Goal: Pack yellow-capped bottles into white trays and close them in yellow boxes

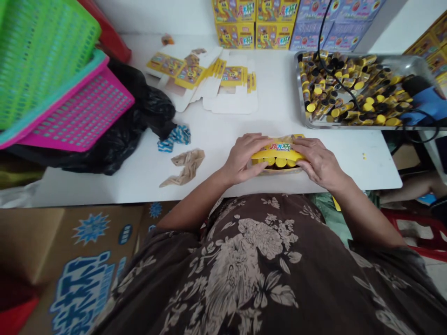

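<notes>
A small yellow printed box (278, 151) lies on the white table (216, 135) near its front edge. Round yellow tube caps show in its open front side. My left hand (242, 157) grips the box's left end, fingers curled over the top. My right hand (317, 160) clasps the right end the same way. Both hands press on the box from opposite sides.
A metal tray (302, 88) full of yellow-capped tubes sits at the back right, crossed by a black cable. Flat unfolded cartons (206, 74) lie at the back centre. Stacked plastic baskets (52, 79), a black bag (139, 111) and crumpled wrappers (186, 164) are on the left.
</notes>
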Tool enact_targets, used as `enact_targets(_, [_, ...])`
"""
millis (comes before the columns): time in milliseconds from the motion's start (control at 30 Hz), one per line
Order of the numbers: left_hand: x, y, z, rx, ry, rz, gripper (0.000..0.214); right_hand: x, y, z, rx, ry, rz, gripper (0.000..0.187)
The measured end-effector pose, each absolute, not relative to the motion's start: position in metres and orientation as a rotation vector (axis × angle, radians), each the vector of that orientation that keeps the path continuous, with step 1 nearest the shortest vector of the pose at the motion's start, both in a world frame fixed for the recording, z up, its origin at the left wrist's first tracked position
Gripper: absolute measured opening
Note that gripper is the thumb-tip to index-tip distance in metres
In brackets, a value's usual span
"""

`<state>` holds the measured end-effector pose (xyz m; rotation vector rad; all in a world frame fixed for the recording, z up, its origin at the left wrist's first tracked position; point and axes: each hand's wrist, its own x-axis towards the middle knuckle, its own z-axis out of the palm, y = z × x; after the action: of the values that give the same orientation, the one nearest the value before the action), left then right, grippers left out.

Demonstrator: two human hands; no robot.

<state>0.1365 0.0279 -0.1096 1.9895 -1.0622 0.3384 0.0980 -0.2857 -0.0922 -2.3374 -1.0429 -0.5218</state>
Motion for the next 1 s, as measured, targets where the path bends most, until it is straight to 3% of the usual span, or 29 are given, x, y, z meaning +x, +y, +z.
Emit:
enact_targets(100, [0.137, 0.025, -0.109, 1.99, -1.093, 0.389, 0.079, 0.1, -0.286, -0.092, -2.29, -1.123, -0.531, 0.046])
enact_targets(467, [0.138, 0.019, -0.112, 2.089, -1.092, 0.457, 0.059, 0.109, -0.29, -0.097, -2.437, -1.148, -0.559, 0.057])
enact_targets(633, [0.143, 0.012, -0.121, 2.098, -0.998, 0.498, 0.041, 0.114, -0.287, -0.101, -2.455, -1.178, -0.647, 0.046])
enact_targets(800, [0.143, 0.012, -0.134, 2.05, -0.979, 0.555, 0.042, 0.117, -0.289, -0.091, -2.436, -1.14, -0.59, 0.033])
enact_targets(833, [0.141, 0.014, -0.136, 2.039, -0.967, 0.563, 0.048, 0.116, -0.291, -0.088, -2.422, -1.126, -0.576, 0.032])
enact_targets(933, [0.139, 0.022, -0.147, 2.006, -0.923, 0.557, 0.113, 0.114, -0.295, -0.079, -2.411, -1.097, -0.532, 0.032])
enact_targets(1000, [0.141, 0.026, -0.158, 1.974, -0.936, 0.512, 0.137, 0.112, -0.293, -0.073, -2.442, -1.121, -0.501, 0.034])
